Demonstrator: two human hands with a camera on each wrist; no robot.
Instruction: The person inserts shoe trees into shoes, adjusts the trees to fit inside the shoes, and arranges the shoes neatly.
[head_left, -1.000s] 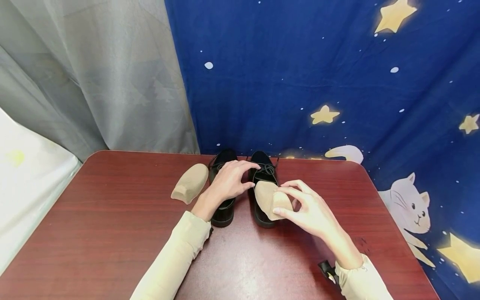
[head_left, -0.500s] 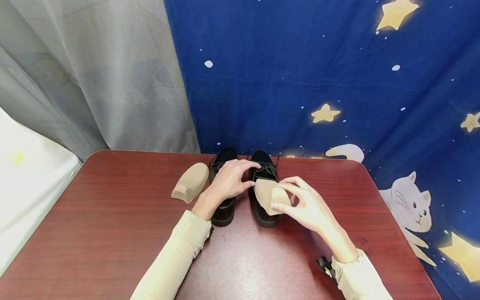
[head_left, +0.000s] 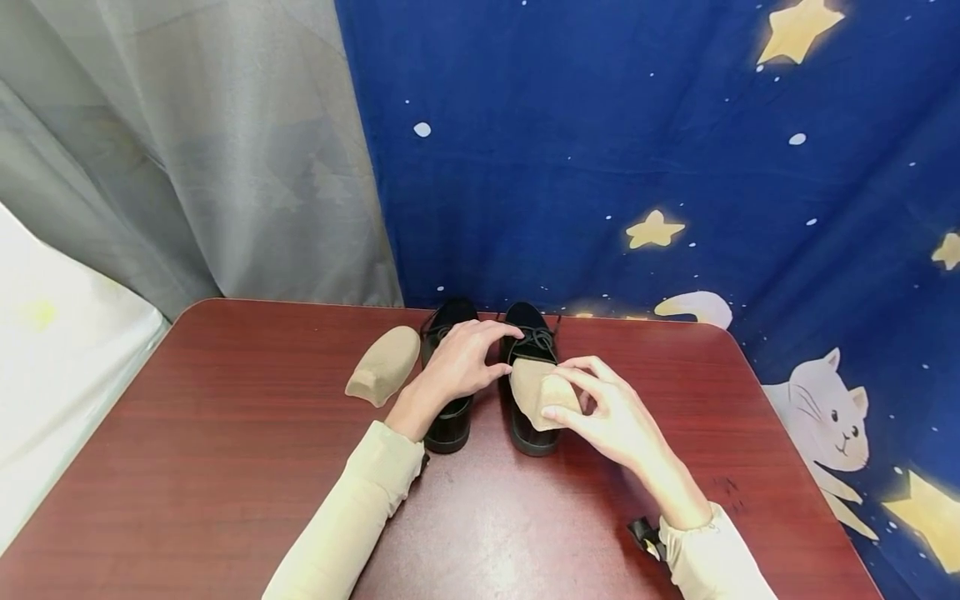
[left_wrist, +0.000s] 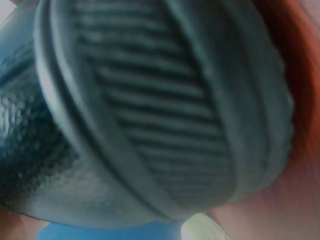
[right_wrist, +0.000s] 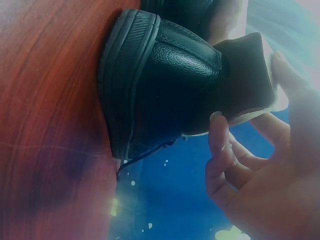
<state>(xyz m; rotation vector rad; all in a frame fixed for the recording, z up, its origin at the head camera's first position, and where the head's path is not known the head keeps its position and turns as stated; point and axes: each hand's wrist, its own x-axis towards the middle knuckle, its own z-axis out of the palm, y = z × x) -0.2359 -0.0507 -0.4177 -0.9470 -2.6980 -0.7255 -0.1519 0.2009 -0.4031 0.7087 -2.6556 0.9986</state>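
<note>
While the right hand (head_left: 613, 412) pinches the raised end of a beige insert (head_left: 531, 388) between thumb and fingers, the insert's other end lies at the opening of a laced black shoe (head_left: 534, 343). At that shoe's left side the left hand (head_left: 461, 360) arches, thumb and forefinger apart; whether it grips the shoe, I cannot tell. Left of the laced shoe stands its mate (head_left: 448, 423), partly hidden by that hand, and farther left lies a second insert (head_left: 386, 367). Beneath the shoe is a red-brown table (head_left: 225, 467); behind the shoe hangs a blue curtain (head_left: 525, 175).
</note>
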